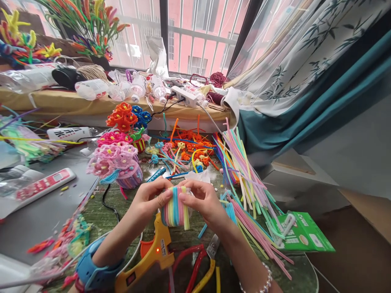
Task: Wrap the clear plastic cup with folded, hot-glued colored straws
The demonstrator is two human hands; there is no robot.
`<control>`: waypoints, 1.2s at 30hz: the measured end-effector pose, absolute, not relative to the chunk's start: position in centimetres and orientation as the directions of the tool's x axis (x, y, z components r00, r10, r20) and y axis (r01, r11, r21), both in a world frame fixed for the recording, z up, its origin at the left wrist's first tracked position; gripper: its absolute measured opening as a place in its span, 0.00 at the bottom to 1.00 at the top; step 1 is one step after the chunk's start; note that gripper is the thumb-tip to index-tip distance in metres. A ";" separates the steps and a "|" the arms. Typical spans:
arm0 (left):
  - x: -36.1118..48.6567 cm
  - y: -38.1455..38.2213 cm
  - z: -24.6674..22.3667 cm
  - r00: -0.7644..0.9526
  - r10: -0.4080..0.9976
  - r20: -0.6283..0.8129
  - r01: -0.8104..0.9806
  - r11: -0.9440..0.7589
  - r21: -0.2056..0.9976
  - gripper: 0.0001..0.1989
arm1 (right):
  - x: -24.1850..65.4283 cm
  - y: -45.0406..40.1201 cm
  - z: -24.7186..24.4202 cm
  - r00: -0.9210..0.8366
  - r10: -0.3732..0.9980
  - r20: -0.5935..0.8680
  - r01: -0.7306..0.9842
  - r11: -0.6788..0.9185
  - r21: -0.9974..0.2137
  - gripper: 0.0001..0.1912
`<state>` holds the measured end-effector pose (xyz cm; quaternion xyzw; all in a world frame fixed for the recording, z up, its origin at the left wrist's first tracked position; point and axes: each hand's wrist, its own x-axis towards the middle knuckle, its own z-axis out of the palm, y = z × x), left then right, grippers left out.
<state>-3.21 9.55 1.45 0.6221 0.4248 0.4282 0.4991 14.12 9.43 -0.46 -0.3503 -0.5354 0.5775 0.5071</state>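
Pink, blue and yellow roll: striped roll of fuzzy stems, upright bands side by side; held up between both hands over the table, one yellow stem end hanging lower at its right side. Clear plastic shows at the right edge.
Left hand: nearly closed, thumb on the front face, fingers curled at the upper left; has hold of the roll.
Right hand: nearly closed, thumb pressed near the top right, fingers bent behind; grips the same roll.
Wrists: blue band on the left, beaded bracelet on the right.
Glue gun: yellow glue gun just below the roll, small light lit.
Tools: red handles and a yellow handle near the lower edge, partly cut off.
Loose stems: pastel stems right of the hands; green packet beside them.
Flowers: pink flowers in a striped pot, left of the hands.
Sill: plastic bottles and a white power strip.
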 end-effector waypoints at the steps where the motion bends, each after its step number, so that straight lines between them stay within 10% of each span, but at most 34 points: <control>1: -3.2 9.6 1.4 0.276 0.957 0.091 0.084 -0.119 0.989 0.19 | 14.2 9.4 -0.4 -0.257 0.957 0.134 -0.218 0.078 -0.973 0.13; 36: -3.2 9.9 0.4 0.292 0.956 -0.012 -0.027 0.021 0.999 0.19 | 14.6 9.9 -0.7 -0.431 0.901 0.041 -0.246 -0.074 -0.967 0.22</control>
